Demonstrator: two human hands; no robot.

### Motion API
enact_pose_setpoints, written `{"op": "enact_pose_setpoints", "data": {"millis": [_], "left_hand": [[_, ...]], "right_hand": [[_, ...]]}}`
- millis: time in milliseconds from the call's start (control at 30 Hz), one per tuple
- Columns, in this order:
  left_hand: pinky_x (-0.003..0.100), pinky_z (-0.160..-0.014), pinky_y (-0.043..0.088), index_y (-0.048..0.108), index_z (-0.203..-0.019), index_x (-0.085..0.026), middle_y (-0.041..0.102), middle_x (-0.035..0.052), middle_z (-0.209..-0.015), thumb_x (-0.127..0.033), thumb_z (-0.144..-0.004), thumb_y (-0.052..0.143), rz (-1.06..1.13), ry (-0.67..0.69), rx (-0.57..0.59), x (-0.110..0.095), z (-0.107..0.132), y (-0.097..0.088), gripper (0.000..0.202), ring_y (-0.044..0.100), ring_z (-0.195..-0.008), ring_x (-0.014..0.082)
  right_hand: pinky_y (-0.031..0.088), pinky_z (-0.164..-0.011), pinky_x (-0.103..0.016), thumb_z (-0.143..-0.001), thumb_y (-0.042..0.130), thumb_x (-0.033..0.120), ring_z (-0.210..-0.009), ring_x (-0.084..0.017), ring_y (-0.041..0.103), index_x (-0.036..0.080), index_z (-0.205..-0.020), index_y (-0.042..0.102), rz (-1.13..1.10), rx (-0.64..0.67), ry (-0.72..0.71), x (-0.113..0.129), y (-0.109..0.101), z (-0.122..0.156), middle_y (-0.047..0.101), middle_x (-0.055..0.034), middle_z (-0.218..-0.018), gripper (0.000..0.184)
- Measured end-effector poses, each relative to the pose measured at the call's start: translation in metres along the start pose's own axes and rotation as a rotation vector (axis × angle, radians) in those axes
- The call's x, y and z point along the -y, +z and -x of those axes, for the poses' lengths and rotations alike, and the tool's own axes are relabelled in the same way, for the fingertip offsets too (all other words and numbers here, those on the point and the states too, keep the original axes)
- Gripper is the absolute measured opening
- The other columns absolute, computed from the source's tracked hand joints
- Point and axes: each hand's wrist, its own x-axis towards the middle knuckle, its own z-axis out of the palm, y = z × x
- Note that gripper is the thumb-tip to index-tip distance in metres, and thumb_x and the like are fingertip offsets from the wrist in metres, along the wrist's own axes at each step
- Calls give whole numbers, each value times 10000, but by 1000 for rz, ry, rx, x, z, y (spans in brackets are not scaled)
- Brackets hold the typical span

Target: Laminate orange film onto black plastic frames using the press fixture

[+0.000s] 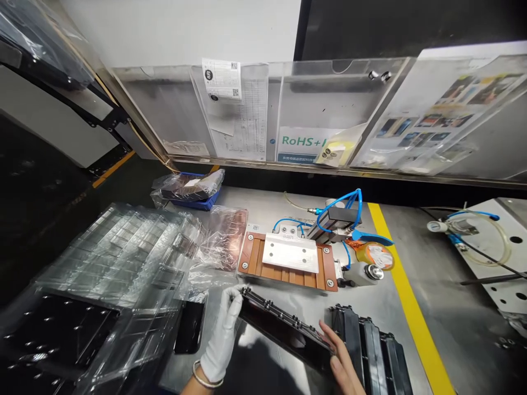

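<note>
A long, glossy black plastic part (284, 332) with a row of small clips along its upper edge is held tilted above the metal table. My left hand (222, 332), in a white glove, pinches its left end. Bare fingers of my right hand (341, 359) close around the right end. Just beyond the part stands a brown fixture (257, 252) with a white metal plate (290, 252) on top. Several similar black parts (370, 345) lie side by side to the right of my right hand.
Stacked clear plastic trays (135, 258) fill the left side, near a flat black piece (190, 327). Bagged copper-coloured sheets (228, 236) lie left of the fixture. Blue air hoses (358, 211), a bottle (364, 273) and a tape roll (376, 256) stand right, beside yellow floor-style tape (405, 296).
</note>
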Motion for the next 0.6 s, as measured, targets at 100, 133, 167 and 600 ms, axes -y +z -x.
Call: {"op": "enact_pose_setpoints", "data": {"millis": [100, 133, 167, 600], "left_hand": [[399, -1071, 377, 521, -1111, -219, 584, 64, -1179, -431, -952, 375, 11, 46, 96, -8, -4, -9, 303, 521, -1156, 223], [413, -1083, 370, 510, -1155, -216, 567, 77, -1242, -425, -954, 379, -11, 77, 118, -10, -6, -13, 318, 506, -1201, 230], [420, -1077, 383, 500, -1189, -214, 554, 88, -1279, -417, -948, 402, -63, 133, 113, -13, -7, -18, 330, 502, -1222, 234], [280, -363, 407, 605, -959, -198, 685, 11, -767, -209, -804, 604, -1258, 914, 666, -64, 38, 45, 155, 619, -472, 195]], "right_hand": [[227, -1165, -441, -803, 419, 739, -1385, -279, 331, 291, -1250, 555, 156, 137, 29, 19, -1, 6, 515, -43, -1415, 648], [227, -1165, -431, -823, 410, 719, -1387, -272, 328, 296, -1253, 556, 173, 147, 42, 23, 0, 8, 517, -34, -1414, 621], [233, -1162, -427, -830, 412, 709, -1379, -271, 340, 298, -1251, 556, 175, 136, 35, 25, 0, 10, 518, -33, -1409, 606], [182, -1122, -564, -780, 555, 681, -1296, -335, 377, 286, -1120, 621, 218, -140, -242, 30, 32, 12, 520, -75, -1270, 526]]}}
